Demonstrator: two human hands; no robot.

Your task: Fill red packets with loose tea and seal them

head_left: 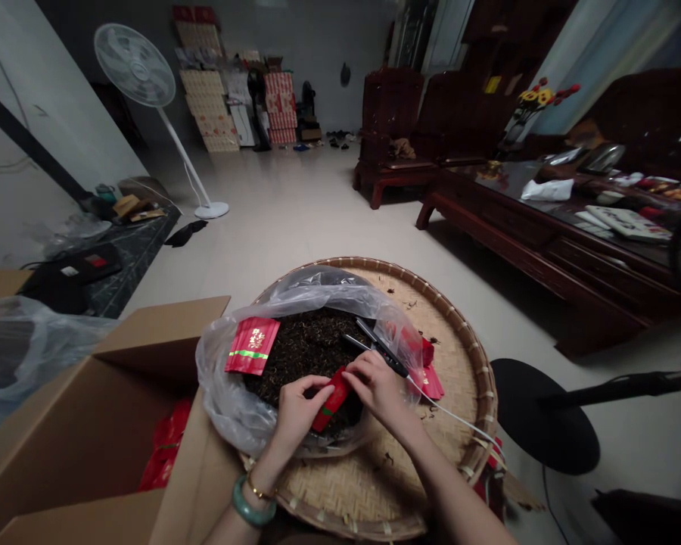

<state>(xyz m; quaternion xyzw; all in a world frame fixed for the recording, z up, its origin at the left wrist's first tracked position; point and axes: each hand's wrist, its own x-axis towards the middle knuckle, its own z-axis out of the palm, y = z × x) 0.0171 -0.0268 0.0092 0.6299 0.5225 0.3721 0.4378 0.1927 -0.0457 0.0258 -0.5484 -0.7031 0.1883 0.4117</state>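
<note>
Both hands pinch a small red packet (332, 401) with a green band. My left hand (300, 412) has it by the left side between thumb and fingers. At its upper right, my right hand (377, 382) grips it with closed fingertips. Against the right hand lies a black tong-like tool (394, 359) with a white cord, resembling a hair straightener, its two arms spread apart. Beneath the hands, a clear plastic bag (219, 378) holds dark loose tea leaves (303, 344). A stack of red packets (255, 341) rests on the bag's left side.
The bag sits in a round woven bamboo tray (363, 488); more red packets (431, 382) lie on its right. An open cardboard box (187, 469) with red packets inside stands left. A black round base (545, 416) is at right, beside a dark wooden table (505, 250). A white fan (175, 144) stands beyond.
</note>
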